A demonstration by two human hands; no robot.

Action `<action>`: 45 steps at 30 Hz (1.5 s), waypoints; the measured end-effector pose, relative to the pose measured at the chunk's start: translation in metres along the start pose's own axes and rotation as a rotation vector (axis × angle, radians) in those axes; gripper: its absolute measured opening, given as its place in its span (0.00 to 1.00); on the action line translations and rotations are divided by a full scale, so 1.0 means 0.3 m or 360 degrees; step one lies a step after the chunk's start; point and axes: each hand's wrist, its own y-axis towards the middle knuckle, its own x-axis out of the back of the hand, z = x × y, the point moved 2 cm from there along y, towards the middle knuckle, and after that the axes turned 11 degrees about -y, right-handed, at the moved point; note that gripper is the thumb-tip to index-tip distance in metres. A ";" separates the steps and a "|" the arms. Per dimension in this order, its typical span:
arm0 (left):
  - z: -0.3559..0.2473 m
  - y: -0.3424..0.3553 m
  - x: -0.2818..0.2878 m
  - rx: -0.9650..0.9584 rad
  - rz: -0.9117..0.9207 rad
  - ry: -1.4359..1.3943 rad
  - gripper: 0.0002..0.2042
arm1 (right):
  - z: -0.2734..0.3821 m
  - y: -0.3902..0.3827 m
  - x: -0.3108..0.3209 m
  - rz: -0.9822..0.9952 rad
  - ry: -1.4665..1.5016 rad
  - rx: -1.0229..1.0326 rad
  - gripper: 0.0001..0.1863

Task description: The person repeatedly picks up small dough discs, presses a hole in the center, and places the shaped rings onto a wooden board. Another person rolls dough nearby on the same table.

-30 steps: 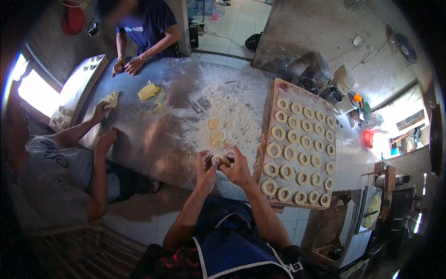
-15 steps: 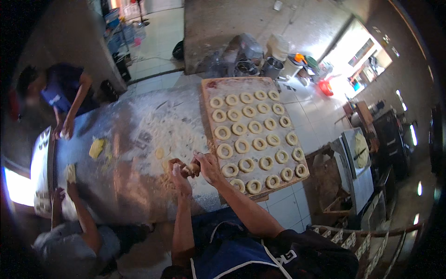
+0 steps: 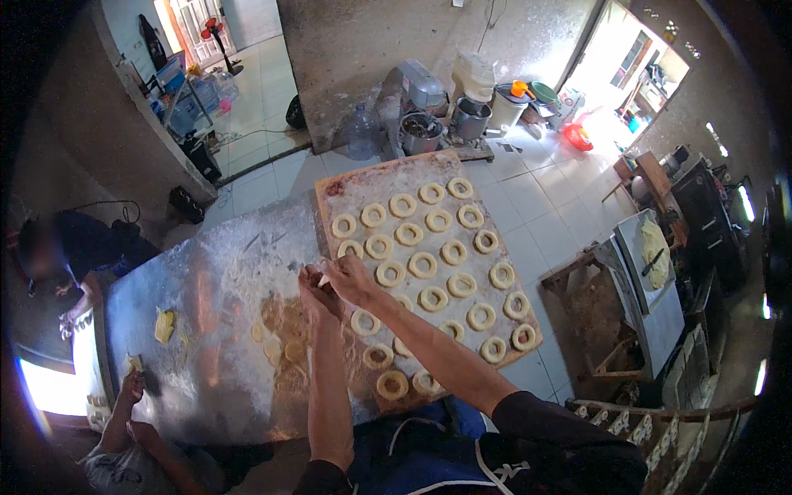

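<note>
Above the left edge of a wooden board (image 3: 396,171), my two hands are brought together. My left hand (image 3: 318,299) is closed, and a small pale bit of dough (image 3: 323,280) shows between its fingers and those of my right hand (image 3: 352,280). The right hand is curled too, its fingers partly hidden, pinching at the same dough. Several pale dough rings (image 3: 422,265) lie in rows on the board; my right forearm covers some of them. Small flat dough pieces (image 3: 294,352) rest on the floured metal table (image 3: 239,363) left of my forearm.
A yellow lump (image 3: 165,326) sits farther left on the table. Two co-workers are at the left end, one hand (image 3: 76,320) by a pale tray (image 3: 87,363), another (image 3: 132,384) holding a pale piece. Mixers (image 3: 422,89) stand by the back wall; a side table (image 3: 648,293) stands right.
My hands have come up and over the board's left edge, still closed together on the dough. The far co-worker's hands have moved to the tray. The whole view has shifted.
</note>
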 end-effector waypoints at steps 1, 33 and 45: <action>0.021 0.045 -0.024 0.0060 -0.0034 -0.0147 0.14 | -0.017 0.037 0.025 -0.0049 -0.0018 0.0040 0.28; 0.201 0.777 -0.245 -0.0917 0.0432 0.2177 0.15 | -0.441 0.688 0.206 -0.0303 -0.0964 0.0173 0.30; -0.007 0.428 -0.008 -0.1316 0.0007 0.2028 0.13 | -0.189 0.098 0.187 0.0019 -0.0185 0.0115 0.16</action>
